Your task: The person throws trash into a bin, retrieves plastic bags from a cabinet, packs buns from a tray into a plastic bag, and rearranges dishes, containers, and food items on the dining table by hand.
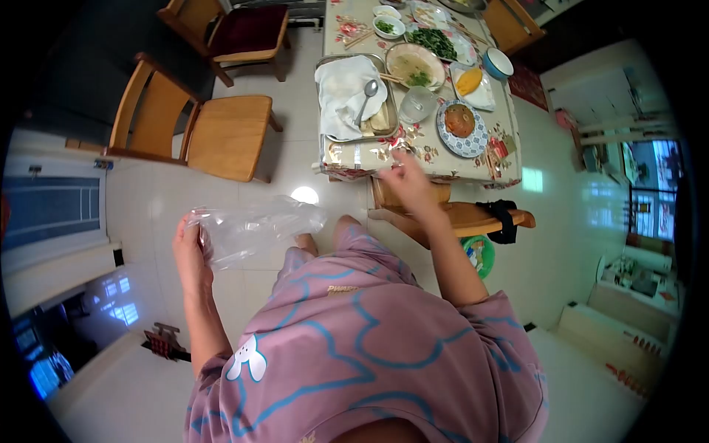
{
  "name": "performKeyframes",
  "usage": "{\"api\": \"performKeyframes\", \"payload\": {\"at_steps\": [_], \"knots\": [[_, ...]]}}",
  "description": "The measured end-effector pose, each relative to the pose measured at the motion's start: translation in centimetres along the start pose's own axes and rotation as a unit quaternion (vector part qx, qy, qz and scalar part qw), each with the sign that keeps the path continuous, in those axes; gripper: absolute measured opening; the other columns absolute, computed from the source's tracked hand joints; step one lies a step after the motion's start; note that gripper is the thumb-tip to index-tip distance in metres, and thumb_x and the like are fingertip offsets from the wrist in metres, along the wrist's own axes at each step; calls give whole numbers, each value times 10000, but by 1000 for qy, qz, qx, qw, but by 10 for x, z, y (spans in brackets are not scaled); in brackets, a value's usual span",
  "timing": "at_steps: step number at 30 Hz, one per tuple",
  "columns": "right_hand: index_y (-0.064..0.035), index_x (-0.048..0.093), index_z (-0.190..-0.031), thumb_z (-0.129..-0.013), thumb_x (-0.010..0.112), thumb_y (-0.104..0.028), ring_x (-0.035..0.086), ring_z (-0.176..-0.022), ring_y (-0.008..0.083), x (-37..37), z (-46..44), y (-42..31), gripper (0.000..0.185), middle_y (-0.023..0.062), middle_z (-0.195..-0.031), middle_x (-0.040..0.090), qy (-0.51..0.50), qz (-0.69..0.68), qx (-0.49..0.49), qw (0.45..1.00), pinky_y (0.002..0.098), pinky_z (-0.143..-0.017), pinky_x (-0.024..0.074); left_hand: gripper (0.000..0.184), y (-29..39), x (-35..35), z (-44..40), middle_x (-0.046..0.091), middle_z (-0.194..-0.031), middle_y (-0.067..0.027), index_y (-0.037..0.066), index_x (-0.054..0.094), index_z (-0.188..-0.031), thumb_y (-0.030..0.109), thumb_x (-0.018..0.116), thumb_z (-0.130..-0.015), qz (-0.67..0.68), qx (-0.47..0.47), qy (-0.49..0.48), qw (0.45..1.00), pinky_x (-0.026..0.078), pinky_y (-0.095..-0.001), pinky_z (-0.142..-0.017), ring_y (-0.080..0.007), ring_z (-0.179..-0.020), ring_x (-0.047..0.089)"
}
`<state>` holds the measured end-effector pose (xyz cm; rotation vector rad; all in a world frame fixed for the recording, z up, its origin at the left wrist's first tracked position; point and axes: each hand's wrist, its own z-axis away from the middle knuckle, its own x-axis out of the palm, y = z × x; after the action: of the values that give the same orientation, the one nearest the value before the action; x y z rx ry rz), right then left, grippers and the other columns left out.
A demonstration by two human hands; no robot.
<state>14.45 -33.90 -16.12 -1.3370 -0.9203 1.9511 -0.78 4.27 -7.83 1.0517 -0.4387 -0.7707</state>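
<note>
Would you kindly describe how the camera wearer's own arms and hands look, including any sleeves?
The left hand and right hand are ungloved, with no watch or bracelet visible. Both arms are bare below short, loose, mauve fabric sleeves patterned with curving blue lines. Blur hides finer detail on the right hand.

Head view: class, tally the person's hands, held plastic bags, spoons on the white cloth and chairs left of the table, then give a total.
Hands: 2 (left hand, right hand)
Plastic bag: 1
Spoon: 1
Chairs: 2 (wooden-seated chair, red-seated chair)
Total: 6
</note>
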Motion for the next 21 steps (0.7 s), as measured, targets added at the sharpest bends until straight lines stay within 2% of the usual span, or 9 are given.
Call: {"api": "performKeyframes", "payload": {"at_steps": [1, 3, 7, 10, 13, 14, 18, 20, 21], "knots": [[32, 469, -1278, -829, 677, -292, 540, -1109, 300, -12, -15, -6, 592, 202, -1299, 479, 64, 27, 46, 997, 367, -938, 434, 178, 8, 7, -14, 494, -697, 82, 61, 643, -999, 190, 545, -926, -4, -3, -1, 1000, 284, -184, -529, -13, -595, 388], [12, 464, -1293, -811, 692, -304, 487, -1192, 314, -31, -51, 7, 619, 211, -1332, 433, 153, 118, 56, 980, 384, -969, 420, 180, 17, 17, -40, 491, -686, 81, 55, 643, -1003, 182, 544, -922, -19, -13, -36, 999, 281, -185, -521, -14, -586, 384], [-50, 403, -1361, -786, 714, -347, 431, -1242, 369, -55, -115, 14, 719, 239, -1369, 375, 223, 210, 68, 950, 416, -996, 401, 166, 23, 59, -77, 467, -638, 82, 47, 643, -982, 146, 534, -904, -5, -9, -54, 999, 253, -191, -485, -14, -543, 356], [-159, 248, -1456, -733, 733, -483, 366, -1275, 449, -61, -159, 17, 929, 306, -1424, 234, 247, 257, 124, 926, 477, -999, 386, 149, 22, 77, -95, 466, -623, 78, 54, 639, -945, 113, 515, -886, -18, -23, -63, 998, 248, -197, -473, -18, -526, 344], [-150, 244, -1458, -696, 738, -541, 369, -1267, 465, -62, -186, 11, 989, 313, -1423, 228, 204, 253, 192, 926, 491, -986, 392, 146, 19, 95, -114, 468, -623, 76, 53, 636, -938, 101, 511, -881, -31, -37, -50, 998, 255, -196, -477, -19, -525, 347], [-139, 260, -1452, -699, 731, -525, 401, -1227, 483, -59, -189, 16, 968, 317, -1384, 282, 239, 232, 146, 932, 495, -973, 403, 144, 20, 101, -118, 467, -621, 76, 54, 636, -937, 100, 512, -880, -40, -40, -46, 997, 252, -195, -474, -18, -523, 345], [-119, 329, -1428, -710, 700, -499, 414, -1213, 479, -61, -200, 27, 893, 330, -1357, 327, 181, 175, 168, 953, 489, -987, 391, 142, 26, 120, -137, 468, -618, 75, 54, 634, -941, 95, 514, -877, -50, -45, -52, 996, 247, -192, -463, -18, -514, 345], [-75, 414, -1369, -704, 702, -388, 456, -1167, 465, -55, -206, 46, 790, 321, -1311, 381, 231, 257, 70, 936, 483, -965, 411, 133, 28, 131, -149, 462, -612, 77, 61, 633, -933, 103, 517, -883, -61, -45, -54, 996, 241, -194, -457, -18, -509, 341], [-75, 414, -1369, -704, 702, -388, 456, -1167, 465, -56, -208, 52, 790, 321, -1311, 381, 232, 256, 76, 935, 483, -965, 411, 125, 28, 136, -154, 455, -606, 79, 67, 631, -925, 112, 520, -889, -69, -47, -53, 995, 236, -195, -451, -17, -504, 337]]}}
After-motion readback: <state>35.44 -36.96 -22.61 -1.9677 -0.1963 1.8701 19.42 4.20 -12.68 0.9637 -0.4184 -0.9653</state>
